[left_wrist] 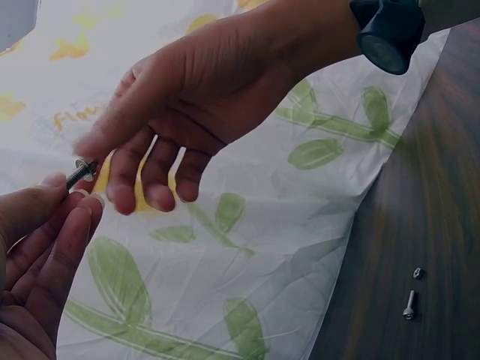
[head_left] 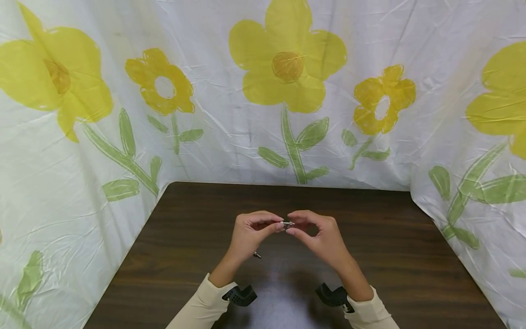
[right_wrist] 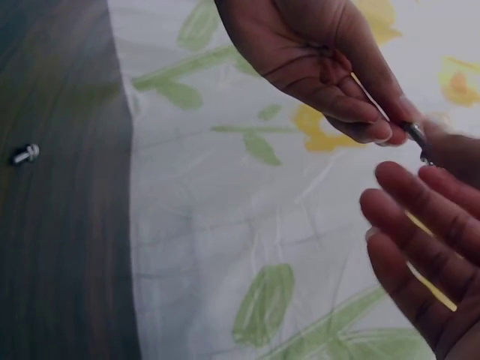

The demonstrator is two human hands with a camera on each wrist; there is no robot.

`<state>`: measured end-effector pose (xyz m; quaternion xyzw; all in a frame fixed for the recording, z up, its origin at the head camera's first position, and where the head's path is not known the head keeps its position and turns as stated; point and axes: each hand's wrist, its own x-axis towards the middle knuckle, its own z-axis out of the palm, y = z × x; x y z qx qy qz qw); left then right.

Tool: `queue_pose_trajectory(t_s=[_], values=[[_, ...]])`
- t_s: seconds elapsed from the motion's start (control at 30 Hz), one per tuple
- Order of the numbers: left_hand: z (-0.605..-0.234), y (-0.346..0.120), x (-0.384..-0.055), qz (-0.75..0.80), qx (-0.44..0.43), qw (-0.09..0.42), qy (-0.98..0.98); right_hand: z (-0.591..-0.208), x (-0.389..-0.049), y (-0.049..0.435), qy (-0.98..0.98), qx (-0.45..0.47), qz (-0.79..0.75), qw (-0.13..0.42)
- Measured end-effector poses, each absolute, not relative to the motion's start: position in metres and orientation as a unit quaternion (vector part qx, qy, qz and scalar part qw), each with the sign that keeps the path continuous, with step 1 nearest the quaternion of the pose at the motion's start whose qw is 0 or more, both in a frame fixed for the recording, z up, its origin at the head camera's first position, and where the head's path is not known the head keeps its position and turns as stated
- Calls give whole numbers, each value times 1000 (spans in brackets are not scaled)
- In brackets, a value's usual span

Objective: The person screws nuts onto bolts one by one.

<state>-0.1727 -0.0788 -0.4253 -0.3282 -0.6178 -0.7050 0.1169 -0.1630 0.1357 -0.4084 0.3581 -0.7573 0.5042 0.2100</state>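
My left hand (head_left: 248, 235) pinches a small metal bolt (head_left: 286, 223) between thumb and fingertips, raised above the table. A thin, shiny round washer (left_wrist: 85, 169) sits around the shank near the bolt's far end. My right hand (head_left: 322, 235) has its thumb and index finger at that end, around the washer; its other fingers spread loosely in the left wrist view. In the right wrist view the bolt (right_wrist: 415, 133) bridges the two hands, and the right thumb is blurred. The bolt's other end is hidden in the left fingers.
On the dark wooden table (head_left: 185, 228), near my left wrist, lie a loose bolt (left_wrist: 409, 306) and a small nut (left_wrist: 418, 273). A white curtain (head_left: 218, 137) with yellow flowers hangs along the back and sides. Dark camera mounts sit on both wrists.
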Motion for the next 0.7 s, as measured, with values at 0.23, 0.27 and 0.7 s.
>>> queue_pose_trajectory(t_s=[0.23,0.27,0.7], values=[[-426,-80,-173,-709,-325,108,-616,-408,-164,136,-740,377,502,241],[-426,-80,-173,-709,-325,107,-616,-407,-164,136,-740,377,503,240],[-428,-77,-173,-706,-330,111,-616,-409,-163,135,-749,367,511,205]])
